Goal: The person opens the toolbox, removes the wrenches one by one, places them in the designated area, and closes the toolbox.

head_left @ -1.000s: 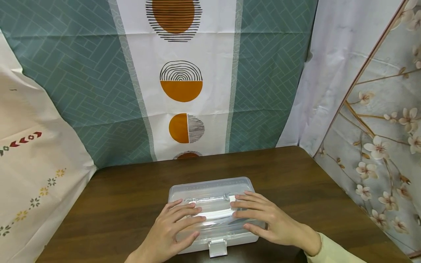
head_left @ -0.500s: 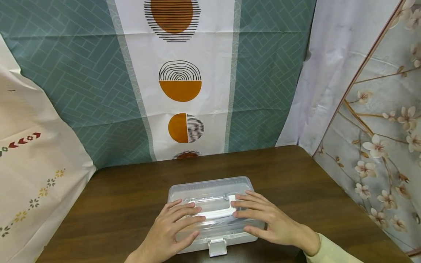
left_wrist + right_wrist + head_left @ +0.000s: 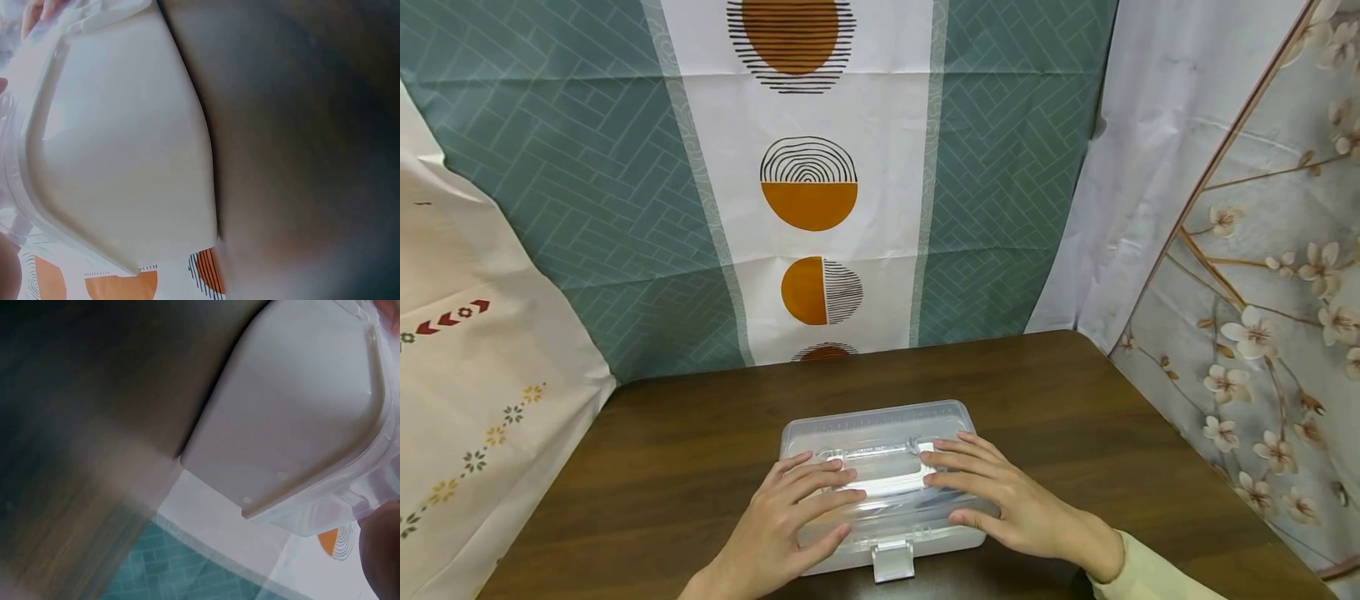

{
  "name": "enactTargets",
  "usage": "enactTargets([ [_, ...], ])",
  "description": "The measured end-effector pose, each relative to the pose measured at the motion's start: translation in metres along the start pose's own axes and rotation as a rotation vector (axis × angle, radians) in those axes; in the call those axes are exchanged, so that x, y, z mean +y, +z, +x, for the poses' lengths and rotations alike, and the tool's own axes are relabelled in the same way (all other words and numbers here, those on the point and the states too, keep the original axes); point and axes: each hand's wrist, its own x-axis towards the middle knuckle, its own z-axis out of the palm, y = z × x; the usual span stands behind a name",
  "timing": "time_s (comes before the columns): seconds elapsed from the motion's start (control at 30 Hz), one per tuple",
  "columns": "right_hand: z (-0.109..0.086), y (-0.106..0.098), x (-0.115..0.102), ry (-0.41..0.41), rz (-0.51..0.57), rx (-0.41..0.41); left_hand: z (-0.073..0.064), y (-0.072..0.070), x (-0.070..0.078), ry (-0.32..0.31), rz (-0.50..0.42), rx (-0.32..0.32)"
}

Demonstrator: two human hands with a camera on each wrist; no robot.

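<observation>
A translucent plastic storage box [image 3: 880, 518] with a white carrying handle [image 3: 891, 484] folded down on its lid sits near the front of the table. At its front, a clear latch [image 3: 892, 562] sticks out toward me. My left hand [image 3: 786, 521] lies over the left part of the lid, fingers spread and pointing at the handle. From the other side, my right hand [image 3: 1011, 500] covers the right part in the same way, fingertips at the handle's right end. Each wrist view shows a pale side wall of the box [image 3: 125, 137], with only bits of fingers at the edges.
The dark brown wooden table [image 3: 700, 442] extends around the box. Behind it hangs a green and white patterned cloth [image 3: 1000, 208]. A cream cloth [image 3: 497, 333] drapes along the left, and a flowered cloth [image 3: 1247, 400] borders the right side.
</observation>
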Motion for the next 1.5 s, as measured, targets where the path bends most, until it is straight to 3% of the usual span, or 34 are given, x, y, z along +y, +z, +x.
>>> enactTargets([
  [0.73,0.006,-0.003,0.000,0.015,0.045,0.020,0.009,-0.011,-0.002,0.041,0.028,-0.079],
  [1.5,0.017,-0.013,-0.001,0.133,0.113,0.010,0.019,-0.016,-0.003,0.008,0.059,-0.066],
])
